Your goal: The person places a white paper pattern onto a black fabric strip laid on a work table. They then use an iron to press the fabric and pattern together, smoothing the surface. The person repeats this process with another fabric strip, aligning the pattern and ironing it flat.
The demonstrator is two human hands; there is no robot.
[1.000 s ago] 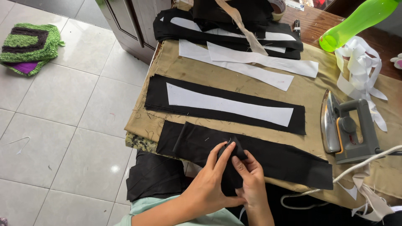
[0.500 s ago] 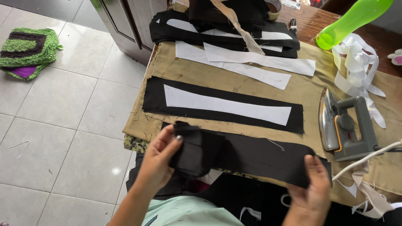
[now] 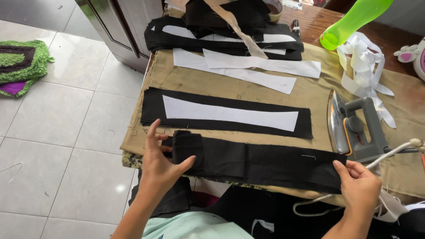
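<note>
Left hand [image 3: 160,164], right hand [image 3: 359,186], gripping black fabric strip [image 3: 265,164]

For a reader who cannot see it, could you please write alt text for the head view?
Two hands spread a long black fabric strip on a tan-covered table: left hand at its folded end, right hand at the other. An iron rests to the right.

Green bottle [image 3: 354,20]: neck and cap cut off by top edge. Green mat [image 3: 20,66]: cropped at left edge. Black fabric strip [image 3: 265,163]: left end hidden behind left hand [image 3: 161,163]; right end covered by right hand [image 3: 361,188]. Iron [image 3: 354,126] soleplate faces away, not readable.
</note>
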